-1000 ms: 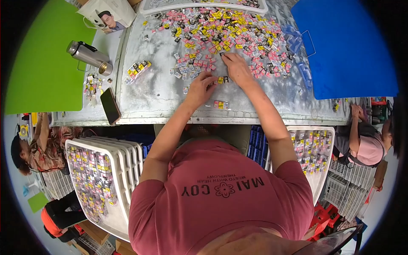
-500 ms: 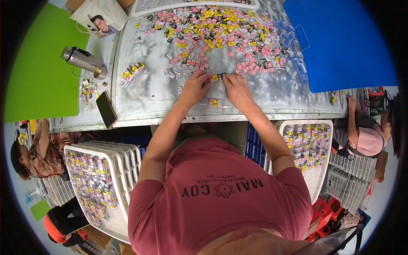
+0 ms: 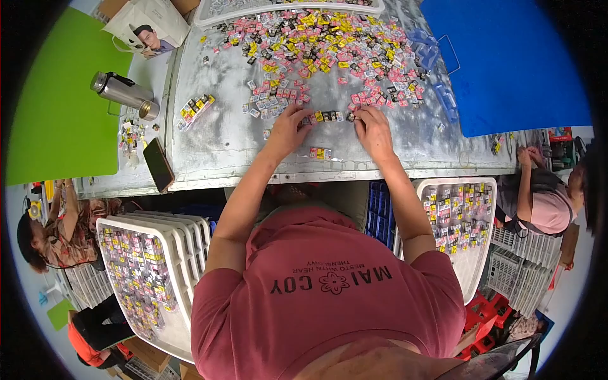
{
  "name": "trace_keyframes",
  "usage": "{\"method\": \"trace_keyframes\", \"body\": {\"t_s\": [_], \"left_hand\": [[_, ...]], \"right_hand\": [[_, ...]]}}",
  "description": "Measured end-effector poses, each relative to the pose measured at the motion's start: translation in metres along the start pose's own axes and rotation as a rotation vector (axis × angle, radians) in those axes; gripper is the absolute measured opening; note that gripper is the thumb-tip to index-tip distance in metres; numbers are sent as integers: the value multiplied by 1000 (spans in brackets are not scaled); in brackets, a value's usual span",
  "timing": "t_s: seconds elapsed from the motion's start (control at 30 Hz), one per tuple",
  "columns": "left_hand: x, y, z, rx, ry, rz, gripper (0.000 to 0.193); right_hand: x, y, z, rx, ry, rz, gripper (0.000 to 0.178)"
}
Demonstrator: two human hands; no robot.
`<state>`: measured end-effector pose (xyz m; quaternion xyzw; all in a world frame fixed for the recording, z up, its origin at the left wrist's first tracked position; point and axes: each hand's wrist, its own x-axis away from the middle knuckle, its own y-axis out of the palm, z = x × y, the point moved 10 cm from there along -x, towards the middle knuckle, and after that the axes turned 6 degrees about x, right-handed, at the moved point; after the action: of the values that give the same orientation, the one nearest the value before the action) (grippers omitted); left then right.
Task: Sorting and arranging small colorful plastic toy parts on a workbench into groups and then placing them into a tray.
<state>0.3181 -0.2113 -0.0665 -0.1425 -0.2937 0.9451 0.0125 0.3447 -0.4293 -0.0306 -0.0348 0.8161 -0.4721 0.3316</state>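
A short row of small yellow, black and white blocks point(image 3: 328, 116) lies on the metal table in front of me. At its left end my left hand point(image 3: 289, 133) has its thumb and fingers closed around pink blocks. Just right of the row, with a small gap, my right hand point(image 3: 376, 133) pinches a small dark block point(image 3: 350, 117) near the tabletop. Nearer the table edge lies a separate short row of pink and yellow blocks point(image 3: 320, 153). Beyond my hands spreads a loose heap of pink, yellow, black and white blocks point(image 3: 323, 47).
A filled block strip point(image 3: 197, 111), a phone point(image 3: 158, 165) and a steel flask point(image 3: 120, 88) are on the left. Clear plastic cases point(image 3: 446, 102) lie beside a blue board point(image 3: 513, 69). White trays point(image 3: 183, 304) flank me below the table; other people sit at both sides.
My right hand has moved right, away from the row, and now has a dark block at its fingertips. A white block shows at the row's right end. My left hand stays put.
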Motion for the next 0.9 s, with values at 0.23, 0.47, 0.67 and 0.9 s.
{"method": "trace_keyframes", "body": {"t_s": [0.23,0.47,0.67,0.9], "left_hand": [[-2,1,-1,26,6,-7,38],[-2,-1,6,-42,-26,23,39],[-4,2,-1,-31,-42,18,38],[-8,2,7,-68,21,1,34]], "right_hand": [[-5,2,11,-19,57,-33,19],[0,11,5,-289,232,-256,28],[-6,16,-14,-113,13,-188,37],[-16,27,-28,-75,-81,-272,41]]}}
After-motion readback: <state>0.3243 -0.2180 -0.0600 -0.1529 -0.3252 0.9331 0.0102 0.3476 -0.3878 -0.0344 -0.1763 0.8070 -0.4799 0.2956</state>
